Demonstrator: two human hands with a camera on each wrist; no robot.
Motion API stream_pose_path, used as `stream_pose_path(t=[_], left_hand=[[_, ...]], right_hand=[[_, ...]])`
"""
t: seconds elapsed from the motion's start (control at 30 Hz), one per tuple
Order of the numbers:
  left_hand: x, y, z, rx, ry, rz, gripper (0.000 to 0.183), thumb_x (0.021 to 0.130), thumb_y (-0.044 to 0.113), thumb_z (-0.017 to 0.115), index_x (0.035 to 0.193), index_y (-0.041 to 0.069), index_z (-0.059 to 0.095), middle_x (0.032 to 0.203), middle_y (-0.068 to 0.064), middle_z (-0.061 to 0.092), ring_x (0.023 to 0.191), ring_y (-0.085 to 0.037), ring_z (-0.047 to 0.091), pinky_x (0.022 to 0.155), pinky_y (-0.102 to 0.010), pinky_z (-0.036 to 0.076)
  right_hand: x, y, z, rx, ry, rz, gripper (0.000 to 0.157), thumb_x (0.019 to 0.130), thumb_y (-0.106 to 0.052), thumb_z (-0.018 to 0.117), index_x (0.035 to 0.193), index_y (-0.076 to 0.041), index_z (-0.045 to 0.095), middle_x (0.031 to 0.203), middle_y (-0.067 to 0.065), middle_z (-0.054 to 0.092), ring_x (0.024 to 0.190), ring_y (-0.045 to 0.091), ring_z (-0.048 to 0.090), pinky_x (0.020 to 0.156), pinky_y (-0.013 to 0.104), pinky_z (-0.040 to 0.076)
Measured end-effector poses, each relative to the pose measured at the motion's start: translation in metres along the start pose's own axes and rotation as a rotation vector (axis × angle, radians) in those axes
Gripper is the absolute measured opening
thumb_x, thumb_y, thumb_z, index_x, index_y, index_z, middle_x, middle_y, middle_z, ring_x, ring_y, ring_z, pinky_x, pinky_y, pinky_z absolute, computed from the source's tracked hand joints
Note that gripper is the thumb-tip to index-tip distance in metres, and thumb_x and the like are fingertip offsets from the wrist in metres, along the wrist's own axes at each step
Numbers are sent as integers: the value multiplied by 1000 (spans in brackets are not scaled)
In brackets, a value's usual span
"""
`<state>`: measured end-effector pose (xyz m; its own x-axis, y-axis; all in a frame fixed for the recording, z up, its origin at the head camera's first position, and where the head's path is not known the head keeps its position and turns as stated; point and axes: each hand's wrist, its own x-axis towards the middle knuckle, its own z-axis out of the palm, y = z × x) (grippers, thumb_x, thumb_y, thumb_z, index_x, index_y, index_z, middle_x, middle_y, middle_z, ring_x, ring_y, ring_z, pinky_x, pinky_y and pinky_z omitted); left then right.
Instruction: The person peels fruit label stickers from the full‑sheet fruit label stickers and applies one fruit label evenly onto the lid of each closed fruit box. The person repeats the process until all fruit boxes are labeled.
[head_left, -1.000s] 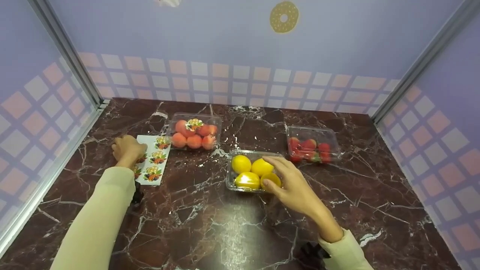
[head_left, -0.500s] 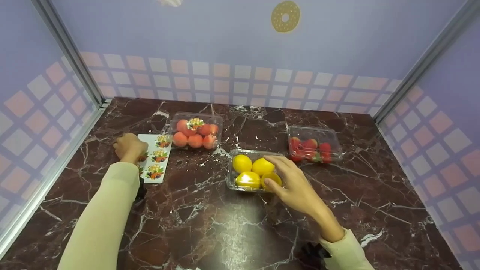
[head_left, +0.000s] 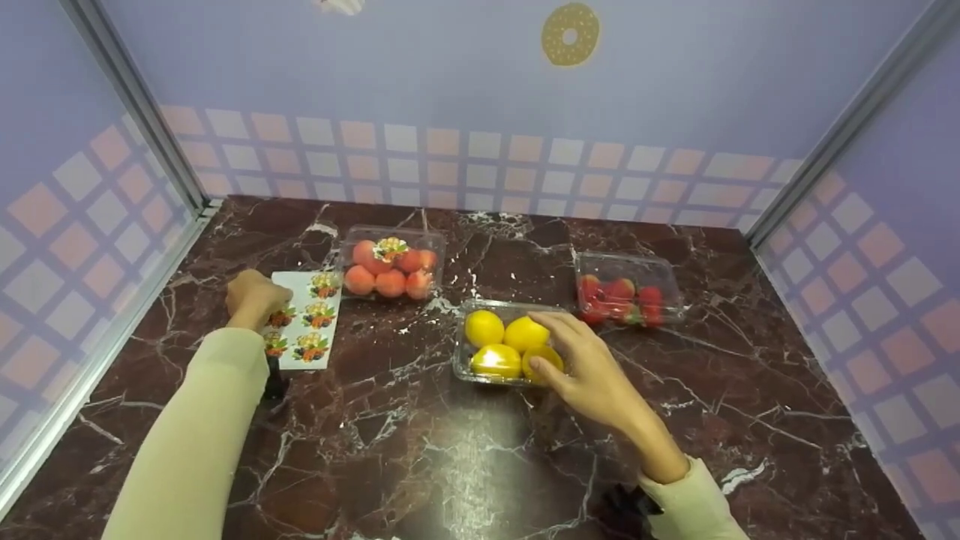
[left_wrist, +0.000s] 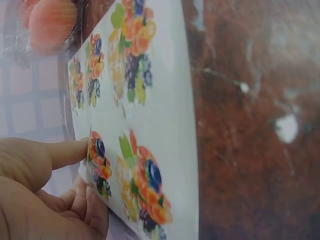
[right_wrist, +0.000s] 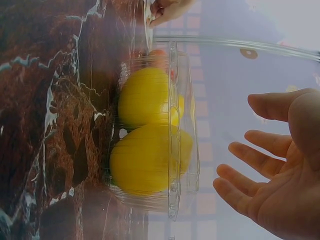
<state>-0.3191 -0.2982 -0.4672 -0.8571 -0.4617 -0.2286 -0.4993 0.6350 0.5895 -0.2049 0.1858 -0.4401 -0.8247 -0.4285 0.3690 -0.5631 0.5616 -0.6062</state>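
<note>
At the left, my left hand (head_left: 253, 296) pinches the left edge of a white sticker sheet (head_left: 298, 330). In the left wrist view the thumb (left_wrist: 70, 153) lies on the printed face of the sheet (left_wrist: 167, 112), and the other fingers curl beneath its edge. Fruit-bunch stickers (head_left: 312, 346) cover the sheet in rows. A clear plastic clamshell box (head_left: 487, 380) of several lemons (head_left: 484, 329) sits mid-table with its lid down. Over its right side hovers my right hand (head_left: 589, 375), fingers spread; the right wrist view shows those fingers (right_wrist: 240, 182) apart from the lid.
Behind the sheet stands a clear box of round orange-red fruit (head_left: 390, 283), a fruit sticker (head_left: 391, 249) on its lid. A clear box of strawberries (head_left: 619, 291) is at the back right. Walls enclose the marble table (head_left: 420, 465) at the back and sides.
My left hand has turned slightly and shifted a little; more of the sheet's left column of stickers shows now. My right hand and the boxes have stayed put.
</note>
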Motion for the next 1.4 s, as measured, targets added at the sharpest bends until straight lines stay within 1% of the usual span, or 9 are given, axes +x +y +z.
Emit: stream_pose_path(t=[0.1,0.23,0.33,0.47,0.63,0.83,0.97,1.23,1.4], left_hand=[[-2,-6,-5,-107,-22,-8,31,91,11,64,115,-8,63,126,-29,57,108,-38,53,94,-49,54],[-1,-13,-12,-263,-107,-32,60,97,13,64,151,-7,49,161,-31,35,142,-42,39,109,-54,52],[1,-17,-16,-340,-146,-49,63,102,15,63,158,-4,42,163,-29,32,147,-42,38,113,-58,49],[0,-18,-21,-361,-150,-32,61,103,19,62,158,0,43,149,-21,48,133,-35,49,115,-56,47],[-6,-15,-33,-399,-159,31,64,103,23,63,160,3,41,144,-13,50,128,-29,52,113,-47,47],[-15,-4,-43,-432,-115,147,61,102,25,68,154,1,46,127,-3,58,101,-10,60,95,-27,54],[-25,6,-47,-414,-39,202,51,101,26,72,143,3,56,117,1,59,91,-7,61,80,-18,55],[-61,32,-58,-486,64,280,29,101,31,74,124,17,65,111,6,58,97,-11,58,81,-24,53],[-91,53,-64,-611,108,377,22,99,23,77,118,14,67,106,4,62,97,-11,59,78,-20,55]], right_hand=[[0,0,0,12,6,-2,60,94,-8,80,150,-5,58,146,8,61,119,35,63,102,46,57],[-1,1,0,25,10,-8,60,95,-6,79,150,-3,57,145,13,62,123,36,63,105,45,56],[-1,3,-1,36,7,-10,59,95,-6,78,150,-2,57,144,17,61,129,38,61,107,46,55],[-2,3,-1,38,2,-10,59,96,-6,78,151,-3,56,144,17,61,131,38,60,107,45,55],[-2,3,-2,40,14,-11,58,97,-8,78,151,-6,57,145,13,61,129,37,61,104,50,57],[0,2,-6,41,26,-13,58,97,-9,78,151,-9,58,144,12,62,126,34,62,105,52,55],[0,2,-9,28,24,1,57,98,-12,78,151,-9,58,144,10,63,132,27,60,111,49,50],[-1,3,-16,25,67,16,57,97,-12,78,151,-10,59,140,9,66,121,24,63,98,46,53],[0,2,-22,23,90,21,55,97,-11,78,149,-11,60,136,5,67,113,20,63,92,36,54]])
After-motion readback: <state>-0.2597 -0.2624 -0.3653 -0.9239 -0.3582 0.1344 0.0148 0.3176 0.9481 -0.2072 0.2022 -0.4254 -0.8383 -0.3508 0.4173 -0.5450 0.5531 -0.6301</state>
